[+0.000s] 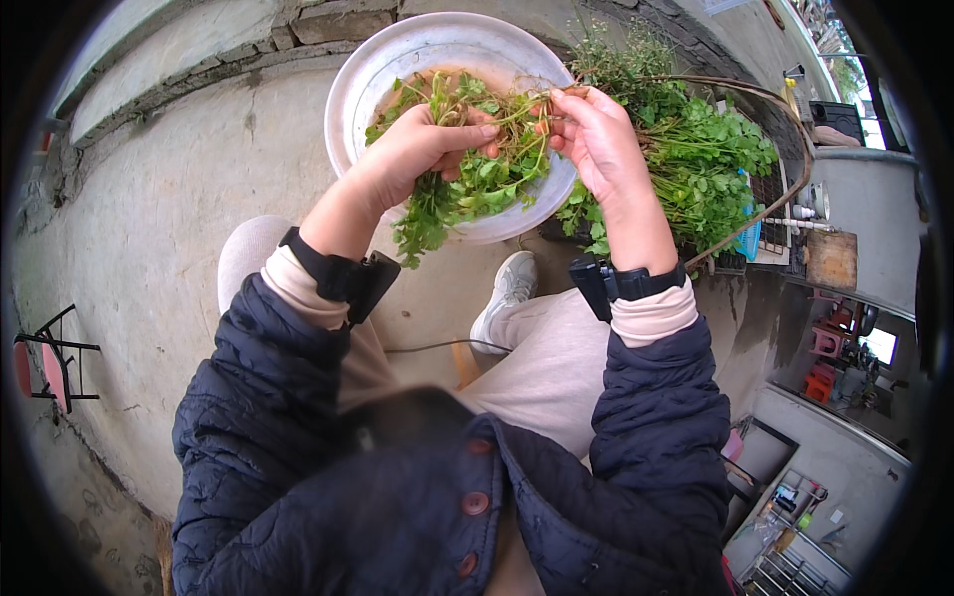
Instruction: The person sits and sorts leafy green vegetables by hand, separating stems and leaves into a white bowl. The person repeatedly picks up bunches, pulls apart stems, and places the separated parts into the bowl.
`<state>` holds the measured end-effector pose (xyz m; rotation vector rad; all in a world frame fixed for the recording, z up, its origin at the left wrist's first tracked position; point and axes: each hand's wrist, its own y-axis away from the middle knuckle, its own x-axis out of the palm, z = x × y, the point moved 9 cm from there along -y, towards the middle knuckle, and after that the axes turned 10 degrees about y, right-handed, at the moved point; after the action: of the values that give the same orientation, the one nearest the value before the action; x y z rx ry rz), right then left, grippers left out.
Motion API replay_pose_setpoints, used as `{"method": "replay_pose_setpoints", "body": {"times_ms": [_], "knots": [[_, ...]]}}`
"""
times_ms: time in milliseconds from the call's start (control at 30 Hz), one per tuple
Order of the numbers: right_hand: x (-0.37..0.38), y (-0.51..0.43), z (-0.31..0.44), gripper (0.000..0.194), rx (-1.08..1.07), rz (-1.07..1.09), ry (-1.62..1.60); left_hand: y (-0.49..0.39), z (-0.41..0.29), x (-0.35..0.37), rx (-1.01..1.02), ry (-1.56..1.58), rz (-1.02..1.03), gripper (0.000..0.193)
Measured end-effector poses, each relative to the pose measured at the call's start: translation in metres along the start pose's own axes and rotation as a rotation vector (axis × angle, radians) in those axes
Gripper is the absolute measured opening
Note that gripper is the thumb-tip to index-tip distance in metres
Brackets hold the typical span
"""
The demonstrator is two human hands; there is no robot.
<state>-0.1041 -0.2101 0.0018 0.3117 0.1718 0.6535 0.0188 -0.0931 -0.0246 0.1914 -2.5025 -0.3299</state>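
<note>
My left hand (436, 141) is closed around a bunch of leafy green herbs (428, 212), whose leaves hang down below my fist. Between the thumb and fingers of my right hand (592, 134) are thin stems (533, 112) with stringy roots, pinched above the basin. Both hands are over a wide, pale plastic basin (346, 112). More green herbs and tangled roots (507, 171) lie in it, partly hidden by my hands. A large heap of the same leafy herbs (693, 156) rests beside the basin on the right.
A bent brown cane-like hoop (801, 179) arches around the heap, near a blue plastic basket (749, 238). A wooden board (831, 259) lies on a ledge at the right. A folding chair (56, 365) stands far left on the concrete floor (164, 246). A dark cord (425, 346) runs between my legs.
</note>
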Motion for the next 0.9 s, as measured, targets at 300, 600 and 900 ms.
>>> {"method": "replay_pose_setpoints", "body": {"times_ms": [300,600,900], "knots": [[-0.002,0.004,0.016,0.011,-0.097,-0.038,0.188,0.001,-0.002,-0.008,-0.013,-0.060,-0.060,0.019],[0.002,0.004,0.015,0.010,-0.100,0.036,0.205,0.000,-0.023,-0.022,0.195,-0.451,-0.181,0.022],[0.011,0.006,-0.002,0.007,0.076,0.178,0.093,-0.003,-0.034,-0.027,0.467,-0.765,-0.257,0.026]]}}
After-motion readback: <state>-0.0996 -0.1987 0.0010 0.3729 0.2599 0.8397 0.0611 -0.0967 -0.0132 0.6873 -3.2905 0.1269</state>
